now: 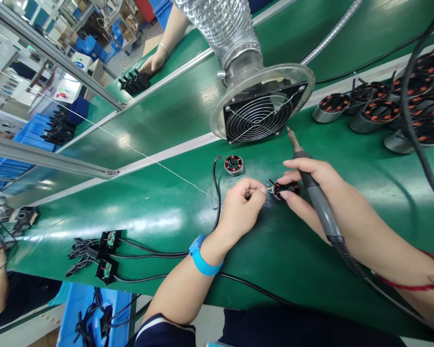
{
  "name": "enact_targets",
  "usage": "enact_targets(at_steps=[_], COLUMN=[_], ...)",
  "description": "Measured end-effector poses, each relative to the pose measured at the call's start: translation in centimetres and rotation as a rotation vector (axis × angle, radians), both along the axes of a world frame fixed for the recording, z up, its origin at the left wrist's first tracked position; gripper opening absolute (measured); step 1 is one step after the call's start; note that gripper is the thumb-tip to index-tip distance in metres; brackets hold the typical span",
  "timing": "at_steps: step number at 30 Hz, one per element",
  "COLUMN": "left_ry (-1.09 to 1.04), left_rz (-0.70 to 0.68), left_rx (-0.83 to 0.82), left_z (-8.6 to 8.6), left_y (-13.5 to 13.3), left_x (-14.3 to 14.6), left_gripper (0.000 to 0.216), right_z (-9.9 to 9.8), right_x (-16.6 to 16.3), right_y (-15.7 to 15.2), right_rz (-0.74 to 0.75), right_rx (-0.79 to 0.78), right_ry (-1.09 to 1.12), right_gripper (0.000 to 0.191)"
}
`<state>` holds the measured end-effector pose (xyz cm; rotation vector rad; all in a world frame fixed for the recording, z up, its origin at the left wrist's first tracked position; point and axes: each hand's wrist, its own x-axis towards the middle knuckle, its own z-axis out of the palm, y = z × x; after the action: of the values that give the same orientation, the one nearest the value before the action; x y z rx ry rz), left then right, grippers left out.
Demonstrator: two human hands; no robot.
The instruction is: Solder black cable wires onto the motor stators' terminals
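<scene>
My left hand [243, 205] is closed in a pinch on a thin solder wire [159, 164] that runs off to the upper left. Its end meets a small black motor stator with orange windings [284, 191] on the green bench. My right hand [313, 185] grips a soldering iron [311, 185] like a pen, tip pointing up toward the fan, while its fingertips steady the stator. A blue strap circles my left wrist [202, 260]. A second small stator [234, 165] lies just beyond my left hand.
A fume extractor fan [262, 113] on a foil duct stands right behind my hands. Several larger stators [379, 113] sit at the back right. Black fan frames with cables [108, 255] lie at the left. Another person's hand [154, 61] rests across the conveyor.
</scene>
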<state>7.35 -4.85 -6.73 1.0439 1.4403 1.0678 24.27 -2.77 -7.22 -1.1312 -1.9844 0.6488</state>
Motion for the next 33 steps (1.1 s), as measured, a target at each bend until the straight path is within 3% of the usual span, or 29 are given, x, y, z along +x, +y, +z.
enact_targets(at_steps=[6,12,17,25,33], left_ry=[0.018,-0.009,-0.053,-0.094,0.001], left_rz=[-0.012,-0.019,0.001,-0.040,-0.084], left_rx=[0.015,0.030,0.019,0.047,0.072], left_z=[-0.1,-0.4,-0.3,-0.5,-0.8], left_y=[-0.1,-0.6,-0.9,-0.9,-0.9], left_x=[0.1,0.2,0.2,0.0,0.0], left_gripper=[0.009,0.004,0.006,0.006,0.009], right_z=[-1.4,-1.6,-1.3,-1.1,-0.7], right_x=[-0.8,-0.9,-0.6,-1.1,-1.1], right_y=[0.4,1.2,0.7,0.4,0.1], right_rz=[0.056,-0.012,0.010,0.039,0.026], right_rx=[0.088,0.329,0.324,0.330,0.302], right_ry=[-0.065,-0.163,-0.086,-0.050,-0.048], right_gripper=[0.036,0.034,0.045,0.041,0.043])
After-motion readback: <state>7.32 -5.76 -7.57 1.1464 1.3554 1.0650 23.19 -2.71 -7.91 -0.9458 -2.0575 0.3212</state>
